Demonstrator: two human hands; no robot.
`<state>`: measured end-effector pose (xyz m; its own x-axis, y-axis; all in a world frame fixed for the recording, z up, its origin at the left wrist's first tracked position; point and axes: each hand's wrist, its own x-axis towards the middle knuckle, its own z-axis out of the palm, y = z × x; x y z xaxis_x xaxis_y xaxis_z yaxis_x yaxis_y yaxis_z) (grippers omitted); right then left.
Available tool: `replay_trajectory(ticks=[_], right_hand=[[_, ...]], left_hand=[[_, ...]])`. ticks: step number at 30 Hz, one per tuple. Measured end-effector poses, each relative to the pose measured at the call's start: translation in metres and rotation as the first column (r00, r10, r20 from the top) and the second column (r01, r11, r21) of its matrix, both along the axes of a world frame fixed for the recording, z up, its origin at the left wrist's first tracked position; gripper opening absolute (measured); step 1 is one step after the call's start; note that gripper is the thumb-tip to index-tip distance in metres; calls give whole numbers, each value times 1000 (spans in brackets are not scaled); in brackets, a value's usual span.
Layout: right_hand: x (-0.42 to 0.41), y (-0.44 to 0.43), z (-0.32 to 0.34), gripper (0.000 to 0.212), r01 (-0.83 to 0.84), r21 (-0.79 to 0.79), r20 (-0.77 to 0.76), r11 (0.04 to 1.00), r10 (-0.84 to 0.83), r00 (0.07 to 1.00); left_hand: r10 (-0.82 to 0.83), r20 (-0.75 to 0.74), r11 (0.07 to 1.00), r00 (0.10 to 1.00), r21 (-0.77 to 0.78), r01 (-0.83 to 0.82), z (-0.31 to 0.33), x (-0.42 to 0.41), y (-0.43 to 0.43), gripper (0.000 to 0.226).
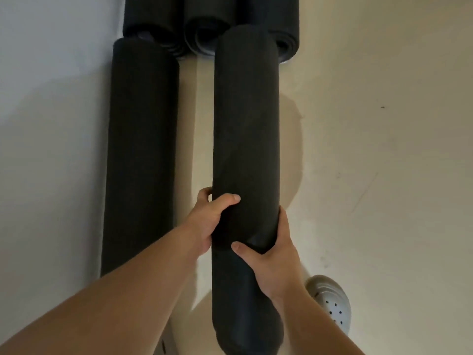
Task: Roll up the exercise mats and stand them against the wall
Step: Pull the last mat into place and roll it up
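I look almost straight down. A black rolled exercise mat (245,124) runs lengthwise through the middle of the view, held in both hands. My left hand (208,219) grips its left side with the thumb across the front. My right hand (275,257) grips it from the right, slightly lower, thumb on the front. A second rolled black mat (140,149) stands to the left against the white wall (46,124). Three more rolled black mats (204,24) are at the top of the view, by the wall.
The beige floor (384,149) spreads to the right of the held mat. My foot in a light perforated clog (330,298) is at the lower right. A narrow strip of floor separates the held mat from the mat by the wall.
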<state>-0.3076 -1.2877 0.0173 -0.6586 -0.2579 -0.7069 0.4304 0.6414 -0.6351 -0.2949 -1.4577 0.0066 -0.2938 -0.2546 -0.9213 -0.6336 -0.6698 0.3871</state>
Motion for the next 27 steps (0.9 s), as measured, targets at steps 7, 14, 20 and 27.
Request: replay_trajectory(ticks=[7, 14, 20, 27], right_hand=[[31, -57, -62, 129, -141, 150, -90, 979, 155, 984], [26, -77, -66, 145, -281, 28, 62, 959, 279, 958], [16, -93, -69, 143, -218, -66, 116, 974, 224, 968], [9, -113, -75, 145, -272, -72, 164, 960, 280, 946]], left_hand=[[-12, 57, 998, 998, -63, 15, -61, 28, -44, 51], [-230, 257, 600, 939, -722, 345, -42, 53, -41, 46], [-533, 372, 299, 760, -757, 580, -35, 59, -41, 60], [-539, 519, 191, 663, -692, 696, -27, 43, -59, 61]])
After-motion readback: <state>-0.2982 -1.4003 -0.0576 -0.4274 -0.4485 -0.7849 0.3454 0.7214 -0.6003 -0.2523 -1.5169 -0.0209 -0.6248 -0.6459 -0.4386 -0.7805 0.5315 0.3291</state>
